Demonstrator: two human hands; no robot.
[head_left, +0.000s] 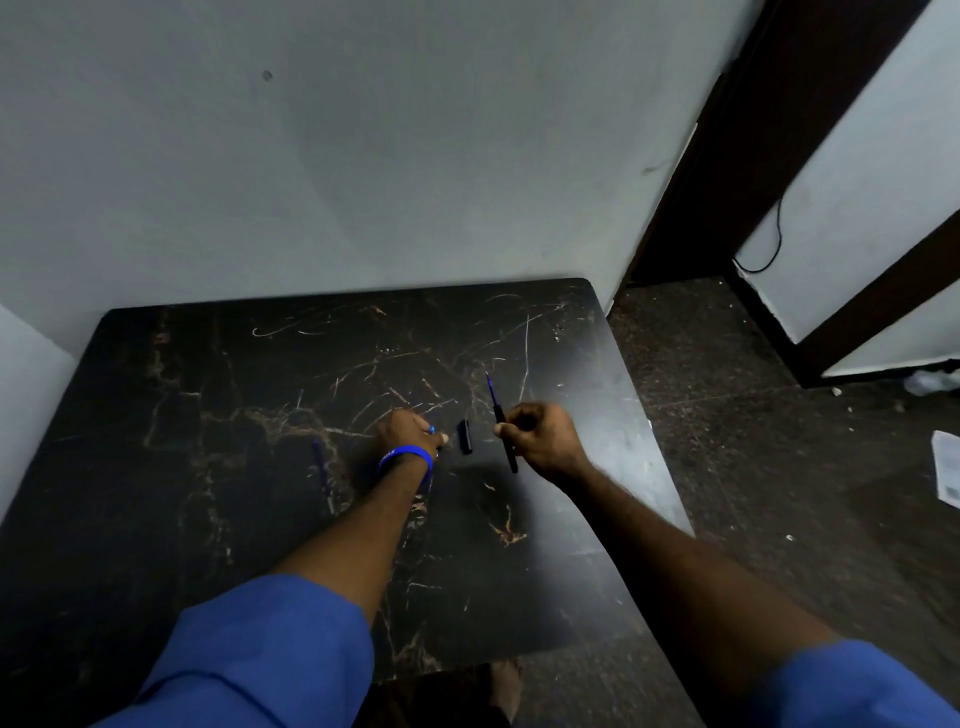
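My right hand (540, 434) grips a thin dark pen body (503, 423) above the table, its blue tip pointing away from me. A short black pen cap (465, 436) lies flat on the black marble-patterned table (208, 467) between my hands. My left hand (410, 428), with a blue wristband, is curled low over the table just left of the cap and pinches a small blue piece (431, 429). A dark blue pen-like stick (319, 462) lies on the table left of my left forearm.
The table stands in a corner against grey walls. Its right edge drops to a dark speckled floor (753, 467). A white paper (948, 475) and some litter lie on the floor at the right, by a dark door frame.
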